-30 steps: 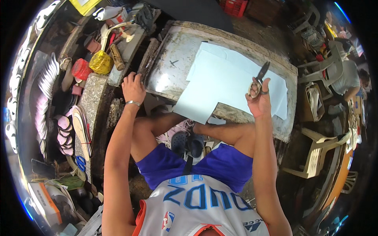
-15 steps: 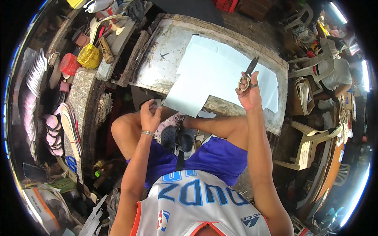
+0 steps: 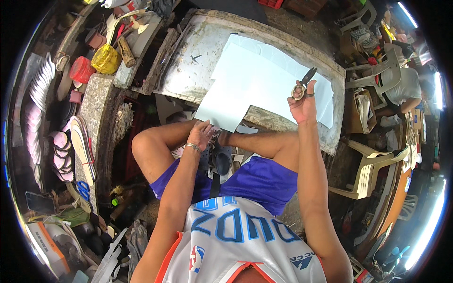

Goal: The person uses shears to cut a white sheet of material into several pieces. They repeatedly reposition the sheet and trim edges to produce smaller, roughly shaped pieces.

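Left hand [image 3: 201, 135]: being held at the overhanging corner of a pale blue-white flat sheet [image 3: 250, 80]; whether fingers are pinching cannot be told | Right hand [image 3: 304, 109]: dark-bladed scissors with pale wrapped handles [image 3: 309, 75] being gripped by curled fingers, above the scuffed grey surface's [image 3: 188, 70] right part | Sheet: being supported there, across its near edge

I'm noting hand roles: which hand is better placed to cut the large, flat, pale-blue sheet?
Probably the right hand: it holds the dark-bladed metal scissors, pointing forward. The left hand is at the near-left corner of the sheet, with no visible tool.
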Demonstrator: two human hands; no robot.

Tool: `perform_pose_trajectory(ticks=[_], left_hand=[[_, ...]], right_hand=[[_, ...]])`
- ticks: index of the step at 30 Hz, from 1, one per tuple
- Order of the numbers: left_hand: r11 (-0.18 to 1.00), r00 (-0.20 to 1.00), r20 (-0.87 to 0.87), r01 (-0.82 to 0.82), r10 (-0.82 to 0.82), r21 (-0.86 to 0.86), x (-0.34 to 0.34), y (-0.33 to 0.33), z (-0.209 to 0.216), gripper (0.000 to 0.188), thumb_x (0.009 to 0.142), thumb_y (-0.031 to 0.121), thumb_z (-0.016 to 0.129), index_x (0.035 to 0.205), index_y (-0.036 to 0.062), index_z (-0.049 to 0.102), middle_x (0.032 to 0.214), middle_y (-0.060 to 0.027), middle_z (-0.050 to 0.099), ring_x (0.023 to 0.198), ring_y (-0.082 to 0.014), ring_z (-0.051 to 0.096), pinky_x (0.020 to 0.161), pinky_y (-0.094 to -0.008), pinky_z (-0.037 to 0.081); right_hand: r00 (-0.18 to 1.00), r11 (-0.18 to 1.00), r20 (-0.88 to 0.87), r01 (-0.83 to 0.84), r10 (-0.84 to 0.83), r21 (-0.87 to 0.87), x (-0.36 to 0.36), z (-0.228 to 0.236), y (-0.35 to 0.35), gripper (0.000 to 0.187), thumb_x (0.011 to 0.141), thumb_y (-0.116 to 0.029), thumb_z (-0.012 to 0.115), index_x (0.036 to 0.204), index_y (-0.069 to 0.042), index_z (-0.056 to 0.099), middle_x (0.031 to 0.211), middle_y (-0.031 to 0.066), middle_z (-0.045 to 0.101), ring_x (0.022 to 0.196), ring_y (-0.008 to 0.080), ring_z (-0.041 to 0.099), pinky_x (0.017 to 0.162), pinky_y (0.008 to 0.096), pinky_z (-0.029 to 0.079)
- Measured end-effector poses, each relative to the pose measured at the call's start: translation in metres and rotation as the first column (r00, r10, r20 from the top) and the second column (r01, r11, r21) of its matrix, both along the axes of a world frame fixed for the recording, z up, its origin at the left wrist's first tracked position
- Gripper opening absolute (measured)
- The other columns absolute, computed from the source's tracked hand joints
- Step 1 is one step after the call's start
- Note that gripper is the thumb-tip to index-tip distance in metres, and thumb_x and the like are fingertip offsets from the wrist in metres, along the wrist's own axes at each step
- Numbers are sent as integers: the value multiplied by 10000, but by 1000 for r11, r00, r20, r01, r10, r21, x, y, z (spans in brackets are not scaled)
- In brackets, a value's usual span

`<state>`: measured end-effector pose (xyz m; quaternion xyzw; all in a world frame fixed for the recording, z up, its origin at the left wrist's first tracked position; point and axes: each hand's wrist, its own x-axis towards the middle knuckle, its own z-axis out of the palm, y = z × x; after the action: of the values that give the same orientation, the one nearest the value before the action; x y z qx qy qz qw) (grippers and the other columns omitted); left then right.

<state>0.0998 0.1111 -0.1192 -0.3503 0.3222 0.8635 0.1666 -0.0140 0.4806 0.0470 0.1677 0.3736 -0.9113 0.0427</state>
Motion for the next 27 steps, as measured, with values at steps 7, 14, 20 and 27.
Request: perform_pose_trajectory(ticks=[7, 14, 20, 27], left_hand=[[997, 997, 40, -73, 73, -13, 14, 6, 20, 487, 902, 194, 811, 1328, 121, 588, 1278, -24, 648, 1244, -213, 566, 1050, -439, 447], [993, 993, -40, -110, 111, 46, 32, 9, 48, 392, 909, 203, 810, 1258, 128, 647, 1242, -6, 681, 1236, -213, 573, 1122, -463, 413], [996, 996, -73, -51, 46, -76, 35, 4, 59, 358, 962, 193, 762, 1277, 149, 600, 1248, -9, 671, 1180, -196, 621, 966, -445, 510], [962, 973, -218, 20, -82, -273, 21, 15, 73, 515, 947, 169, 790, 1390, 15, 576, 1299, -94, 685, 1188, -217, 648, 988, -409, 513]], right_hand=[[999, 999, 28, 33, -33, -2, 2, -6, 10, 700, 888, -618, 769, 1200, -16, 595, 764, -49, 619, 657, 65, 594, 592, 253, 456], [1000, 1000, -4, 25, -25, -18, 1, -11, 20, 652, 860, -640, 785, 1125, -64, 630, 741, -51, 605, 645, 81, 586, 580, 257, 434], [986, 988, -110, 113, -124, -106, 3, -13, 38, 628, 885, -616, 775, 1162, -70, 638, 761, -48, 629, 663, 91, 598, 599, 283, 443], [959, 981, -250, 98, -138, -166, 13, -11, 52, 563, 958, -494, 751, 1295, -64, 615, 854, -10, 671, 755, 142, 633, 635, 295, 455]])
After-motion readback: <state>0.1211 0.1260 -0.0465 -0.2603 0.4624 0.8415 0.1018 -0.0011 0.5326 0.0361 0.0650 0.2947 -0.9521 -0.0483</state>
